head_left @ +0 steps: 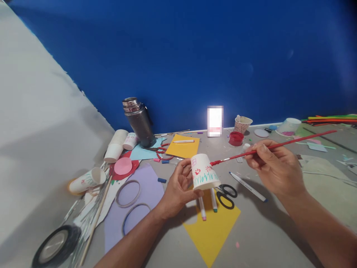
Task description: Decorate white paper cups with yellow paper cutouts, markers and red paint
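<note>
My left hand (pixel 181 182) grips a white paper cup (pixel 204 172), tilted with its wider rim toward me. Red marks and green-blue grass-like strokes decorate its side. In my right hand (pixel 275 165) is a thin red paintbrush (pixel 295 140), pinched between thumb and fingers. Its tip, loaded with red paint, is at the cup's right side; whether it touches cannot be made out. Below the cup lie black-handled scissors (pixel 226 196), a pink-ended marker (pixel 202 208) and a green-ended marker (pixel 214 201) on yellow paper (pixel 212 230). A blue-capped marker (pixel 248 187) lies between my hands.
A red paint pot (pixel 236 139) and patterned cup (pixel 243 124) stand at the back. To the left are a dark flask (pixel 139 124), stacked paper cups (pixel 116 146), purple paper (pixel 134 201), tape rolls (pixel 128 193) and a black tape roll (pixel 57 245). Pipe cleaners (pixel 331 120) lie back right.
</note>
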Demonstrator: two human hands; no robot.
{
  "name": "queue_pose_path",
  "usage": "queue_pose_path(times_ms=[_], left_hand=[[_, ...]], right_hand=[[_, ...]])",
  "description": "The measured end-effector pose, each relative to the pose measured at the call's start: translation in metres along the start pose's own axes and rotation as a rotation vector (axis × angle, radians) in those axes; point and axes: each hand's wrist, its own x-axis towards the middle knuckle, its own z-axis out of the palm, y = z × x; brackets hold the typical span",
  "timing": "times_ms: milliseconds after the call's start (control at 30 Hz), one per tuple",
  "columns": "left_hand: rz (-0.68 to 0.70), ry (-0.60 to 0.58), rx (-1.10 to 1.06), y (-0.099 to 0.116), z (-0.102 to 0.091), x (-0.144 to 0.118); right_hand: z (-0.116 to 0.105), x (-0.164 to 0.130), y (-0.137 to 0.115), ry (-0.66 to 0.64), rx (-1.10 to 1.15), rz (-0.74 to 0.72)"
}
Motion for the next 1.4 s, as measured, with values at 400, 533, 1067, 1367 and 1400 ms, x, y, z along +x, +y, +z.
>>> queue_pose_path(times_ms=[400,533,1067,1367,1400], left_hand=[[0.004,0.018,-0.004,-0.0007,-0.0006,0.0004],[0.001,0.022,0.002,-0.0008,0.0001,0.0007],[0.010,0.023,0.000,-0.0008,0.0003,0.0013],[0.005,0.018,0.002,-0.0016,-0.0003,0.0013],[0.005,0.013,0.001,-0.0013,-0.0003,0.0013]], right_hand=[[-0.0006,-0.0014,0.0006,-0.020,0.001,0.002],[0.0015,-0.0023,-0.0006,-0.038,-0.004,0.011],[0.0018,-0.0024,-0.0022,-0.035,-0.010,-0.014],[0.0023,-0.0021,-0.0017,-0.022,0.010,0.008],[0.0016,-0.0019,-0.0018,-0.013,0.017,0.012]])
